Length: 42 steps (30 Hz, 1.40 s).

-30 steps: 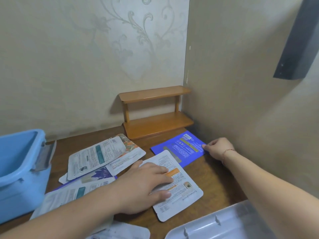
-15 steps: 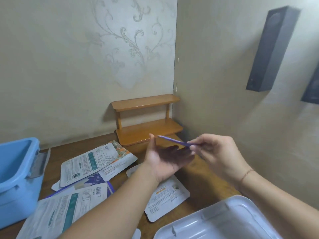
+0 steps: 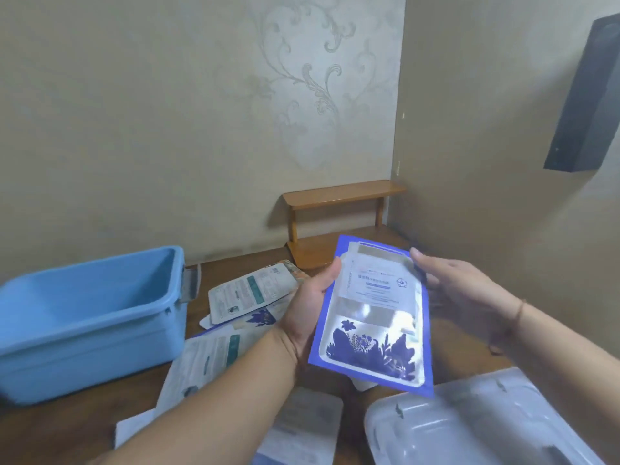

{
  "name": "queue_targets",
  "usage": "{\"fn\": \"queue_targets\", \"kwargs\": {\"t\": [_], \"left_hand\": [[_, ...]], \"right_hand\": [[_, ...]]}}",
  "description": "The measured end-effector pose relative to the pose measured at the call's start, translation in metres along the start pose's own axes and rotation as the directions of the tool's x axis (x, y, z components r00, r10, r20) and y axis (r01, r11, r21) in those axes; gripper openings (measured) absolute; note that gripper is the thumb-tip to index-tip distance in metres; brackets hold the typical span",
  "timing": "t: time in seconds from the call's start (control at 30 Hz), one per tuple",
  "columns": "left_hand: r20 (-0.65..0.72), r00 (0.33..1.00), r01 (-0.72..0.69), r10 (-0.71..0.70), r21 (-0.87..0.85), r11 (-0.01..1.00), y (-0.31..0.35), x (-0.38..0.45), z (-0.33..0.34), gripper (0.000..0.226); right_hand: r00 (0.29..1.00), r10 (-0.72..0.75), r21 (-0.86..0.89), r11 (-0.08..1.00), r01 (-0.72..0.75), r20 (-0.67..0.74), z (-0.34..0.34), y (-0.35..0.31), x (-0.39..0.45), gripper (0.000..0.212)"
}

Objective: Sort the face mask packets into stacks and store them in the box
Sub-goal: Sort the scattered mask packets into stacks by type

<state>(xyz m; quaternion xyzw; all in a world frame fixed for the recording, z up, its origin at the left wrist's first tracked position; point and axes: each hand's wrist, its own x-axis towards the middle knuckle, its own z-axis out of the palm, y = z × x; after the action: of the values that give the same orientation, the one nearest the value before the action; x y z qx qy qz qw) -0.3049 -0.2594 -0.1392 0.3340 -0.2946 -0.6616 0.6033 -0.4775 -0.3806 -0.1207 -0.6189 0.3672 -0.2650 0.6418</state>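
Blue-bordered packet stands nearly upright in your left hand, thumb curled over its left edge, long axis pointing away from you. Your right hand hovers beside its right edge, fingers extended, holding nothing. Farther left sits the empty blue box, nearer your left hand.

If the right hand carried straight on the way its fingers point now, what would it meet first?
Probably the blue packet held in the left hand: the right hand points left toward its right edge, though depth is unclear.
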Motion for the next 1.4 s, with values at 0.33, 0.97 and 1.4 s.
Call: {"fn": "queue_targets", "kwargs": {"t": [0.33,0.97,1.4], "left_hand": [[-0.478,0.828,-0.074,0.293,0.425,0.902,-0.007,-0.185,-0.036,0.029],[-0.758,0.182,0.217,0.626,0.652,0.726,-0.066,-0.511,-0.095,0.034],[-0.418,0.195,0.547,0.887,0.797,0.255,-0.084,-0.514,-0.118,0.034]], "right_hand": [[0.992,-0.034,-0.035,0.999,0.039,0.123,0.136,-0.005,0.001,0.013],[0.758,-0.186,-0.471,0.685,0.557,0.626,0.462,0.045,-0.11,0.011],[0.728,-0.192,-0.631,0.387,0.673,0.658,0.468,0.068,-0.105,0.025]]}}
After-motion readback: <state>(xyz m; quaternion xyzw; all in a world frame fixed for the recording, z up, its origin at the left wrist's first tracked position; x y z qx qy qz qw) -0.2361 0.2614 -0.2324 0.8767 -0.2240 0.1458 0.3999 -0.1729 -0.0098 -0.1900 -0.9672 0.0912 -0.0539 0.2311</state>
